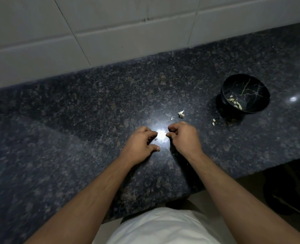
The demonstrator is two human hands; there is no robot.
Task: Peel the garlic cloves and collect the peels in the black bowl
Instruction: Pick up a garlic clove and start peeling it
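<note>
My left hand (140, 145) hovers low over the dark granite counter (75, 120), fingers curled, thumb spread apart, nothing visible in it. Just to its right, my right hand (182, 138) has its fingertips and thumb pinched together, seemingly on a small pale garlic piece (167, 135). A bright glare on the stone lies between the hands and hides what is there. An unpeeled garlic clove (181, 113) lies just beyond my right hand, with a small peel scrap (172, 118) beside it. The black bowl (224, 90) stands far right and holds several pale peels (235, 103).
Two small pale bits (213, 122) lie on the counter in front of the bowl. A white tiled wall (128, 32) backs the counter. The counter's front edge (180, 199) runs diagonally near my body, with a dark object (286, 191) on the floor beyond it.
</note>
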